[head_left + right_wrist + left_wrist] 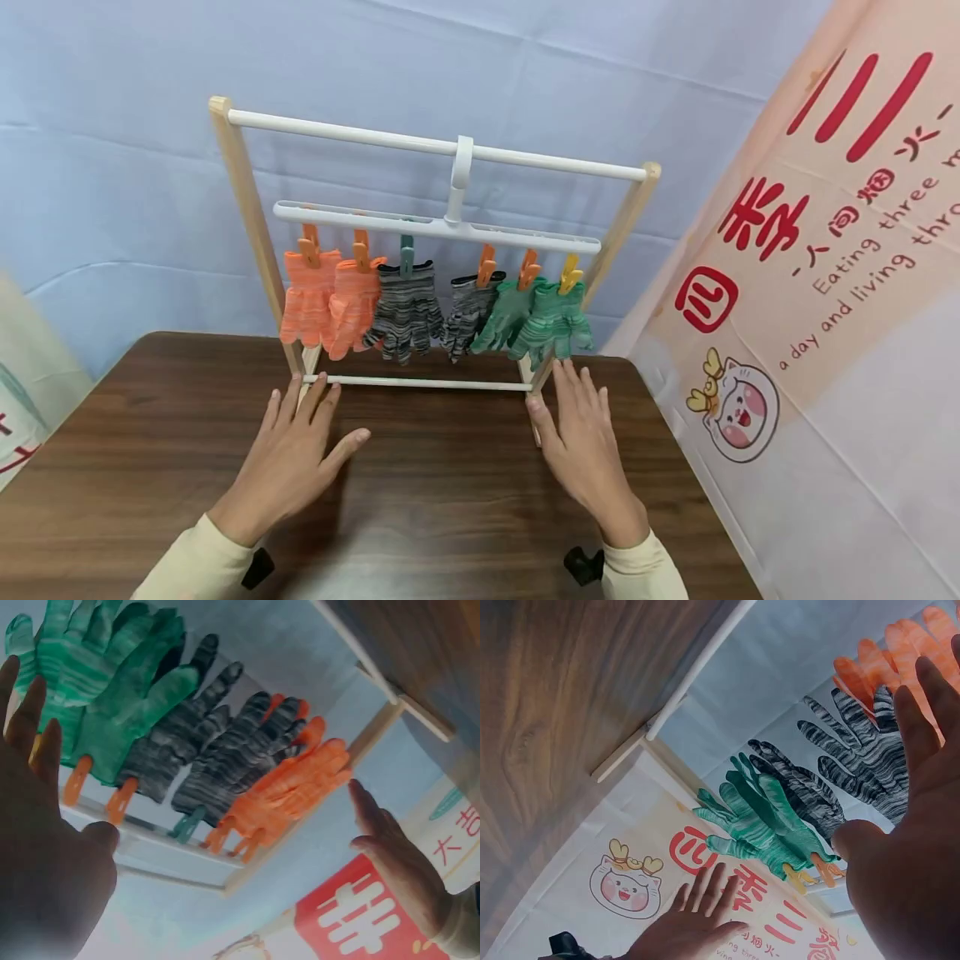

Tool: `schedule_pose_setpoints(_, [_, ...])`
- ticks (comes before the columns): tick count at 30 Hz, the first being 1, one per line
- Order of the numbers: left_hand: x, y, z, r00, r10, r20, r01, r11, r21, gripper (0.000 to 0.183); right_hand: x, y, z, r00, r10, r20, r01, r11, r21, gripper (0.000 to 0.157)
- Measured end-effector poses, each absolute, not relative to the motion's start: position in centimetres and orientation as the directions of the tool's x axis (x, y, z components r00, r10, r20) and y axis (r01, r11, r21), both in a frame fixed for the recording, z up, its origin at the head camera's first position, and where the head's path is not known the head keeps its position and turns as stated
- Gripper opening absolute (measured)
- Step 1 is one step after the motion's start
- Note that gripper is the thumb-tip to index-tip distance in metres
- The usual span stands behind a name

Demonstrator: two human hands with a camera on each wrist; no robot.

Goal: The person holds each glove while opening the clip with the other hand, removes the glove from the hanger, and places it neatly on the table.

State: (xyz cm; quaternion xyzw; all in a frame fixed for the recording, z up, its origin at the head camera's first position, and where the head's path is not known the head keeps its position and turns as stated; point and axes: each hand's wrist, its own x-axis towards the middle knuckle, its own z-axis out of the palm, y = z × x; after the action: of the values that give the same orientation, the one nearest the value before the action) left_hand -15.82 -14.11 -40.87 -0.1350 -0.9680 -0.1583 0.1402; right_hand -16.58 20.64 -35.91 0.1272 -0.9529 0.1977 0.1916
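Note:
A small wooden rack with white rods (352, 133) stands on the table, and a white hanger (375, 222) hooks over its top rod. Clothespins hold orange gloves (352, 304), grey-and-black striped gloves (407, 310) and green gloves (553, 317) along the hanger. At the rack's lower left corner, my left hand (281, 458) is spread, its fingertips at the bottom rod (420, 382). My right hand (588, 454) lies with straight fingers by the lower right corner, just below the green gloves. Neither hand grips anything. Whether the fingertips press on the frame is unclear.
Behind the rack hangs a pale blue cloth (375, 67). A printed banner (847, 333) with red characters and a cartoon face covers the right side. The brown wooden table (442, 483) extends in front of the rack.

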Motion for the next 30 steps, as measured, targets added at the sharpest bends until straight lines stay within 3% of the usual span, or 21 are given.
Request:
schedule_pose_setpoints(7, [-16.6, -13.5, -40.4, -0.91, 0.23, 0.345, 0.329, 0.907, 0.264, 0.079, -18.1, 21.0, -33.7, -0.827, -0.116, 0.55, -0.366, 0.854, -0.37, 0.056])
schedule_pose_setpoints(18, [-17.6, -12.5, -39.7, -0.884, 0.274, 0.379, 0.387, 0.885, 0.26, 0.074, -20.6, 21.7, -30.7, -0.759, -0.042, 0.65, -0.402, 0.816, -0.416, 0.052])
schedule_pose_setpoints(30, [-18.3, -10.5, -39.0, -0.869, 0.321, 0.377, 0.431, 0.865, 0.258, 0.069, -21.9, 21.8, -28.9, -0.777, -0.009, 0.629, -0.383, 0.8, -0.461, 0.056])
